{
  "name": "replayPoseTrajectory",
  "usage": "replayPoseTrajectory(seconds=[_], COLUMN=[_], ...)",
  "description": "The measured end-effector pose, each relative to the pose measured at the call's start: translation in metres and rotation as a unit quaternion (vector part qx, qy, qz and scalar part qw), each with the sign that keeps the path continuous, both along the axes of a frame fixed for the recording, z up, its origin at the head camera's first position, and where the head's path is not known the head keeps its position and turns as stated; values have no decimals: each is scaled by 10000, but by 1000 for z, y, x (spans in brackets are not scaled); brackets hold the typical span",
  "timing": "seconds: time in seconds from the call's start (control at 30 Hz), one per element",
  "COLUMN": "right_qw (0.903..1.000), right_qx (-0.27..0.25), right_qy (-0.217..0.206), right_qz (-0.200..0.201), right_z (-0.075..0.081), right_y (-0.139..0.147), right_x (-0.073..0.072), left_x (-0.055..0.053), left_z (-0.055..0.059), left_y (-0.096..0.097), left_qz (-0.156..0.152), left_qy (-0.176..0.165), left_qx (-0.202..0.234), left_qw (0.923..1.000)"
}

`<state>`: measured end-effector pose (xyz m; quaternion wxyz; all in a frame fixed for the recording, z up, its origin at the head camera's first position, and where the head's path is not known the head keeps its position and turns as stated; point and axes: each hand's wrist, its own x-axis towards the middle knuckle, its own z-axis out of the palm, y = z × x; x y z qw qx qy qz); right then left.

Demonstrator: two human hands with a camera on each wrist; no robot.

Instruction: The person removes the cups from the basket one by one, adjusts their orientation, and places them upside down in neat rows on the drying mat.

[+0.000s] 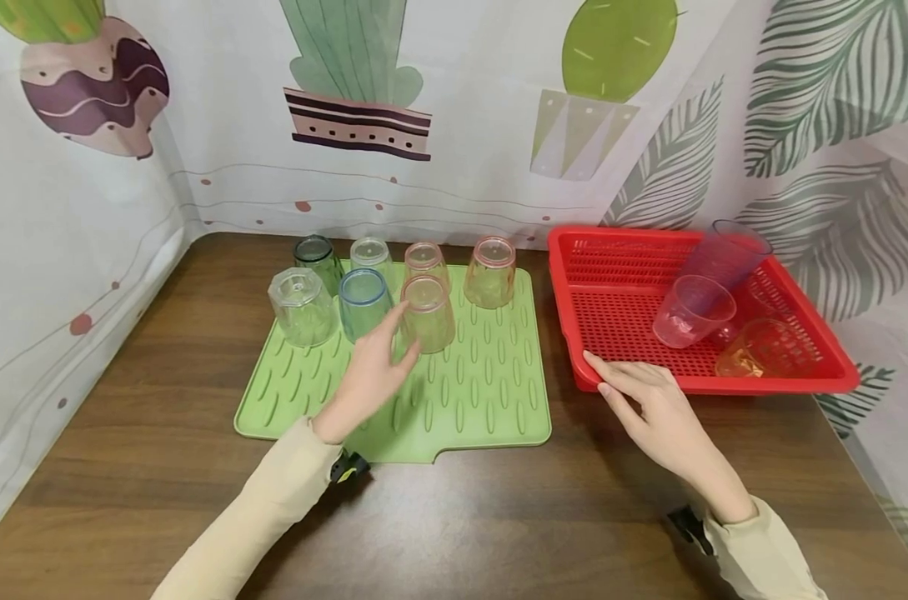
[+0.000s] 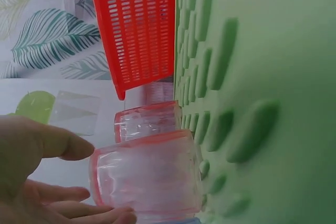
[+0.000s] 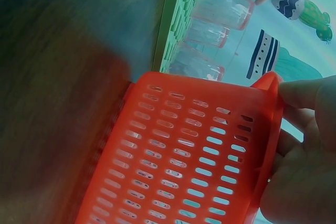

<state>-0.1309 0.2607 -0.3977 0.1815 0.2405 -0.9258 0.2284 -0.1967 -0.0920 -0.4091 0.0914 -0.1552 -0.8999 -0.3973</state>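
Observation:
My left hand (image 1: 374,371) is at a clear, pink-rimmed glass (image 1: 428,321) that stands upside down on the green drying mat (image 1: 491,400). Thumb and fingers spread loosely around the base of this glass (image 2: 147,174), with the thumb tip right at its edge in the left wrist view. A blue glass (image 1: 364,308) stands close beside these fingers. On the right, my right hand (image 1: 652,412) holds the rim of the red plastic basket (image 1: 566,317) at its near left corner. In the right wrist view, fingers reach over the basket rim (image 3: 270,135).
More upturned glasses stand along the back of the mat, among them a dark one (image 1: 318,262) and a pink-rimmed one (image 1: 491,275). An octagonal clear glass (image 1: 303,308) is at the left. In the basket lie a purple cup (image 1: 724,258), a pink cup (image 1: 692,315) and an amber one (image 1: 757,354).

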Motion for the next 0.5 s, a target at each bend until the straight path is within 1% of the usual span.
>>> replayPoseTrajectory(seconds=[0.13,0.2,0.27,0.3,0.37,0.5], right_qw=[10000,10000,10000,10000,9999,9997], right_qx=[6,13,29,40,62,92], right_qy=[14,-2,-43,-65,-108,-182], right_qz=[-24,-11,19,30,68,129], right_z=[1,1,2,2,3,5], right_y=[0,-1,-1,-1,-1,2], right_x=[0,0,0,0,0,0], left_x=[14,21,29,33,41,55], left_z=[-3,-4,-5,-6,-8,-13], left_y=[-8,-12,-16,-19,-24,-34], left_qz=[-189,-349,-561,-713,-1056,-1679], left_qy=[-171,-241,-270,-311,-288,-265], left_qx=[-277,-442,-709,-861,-1184,-1781], left_qw=[9993,9981,9955,9932,9869,9692])
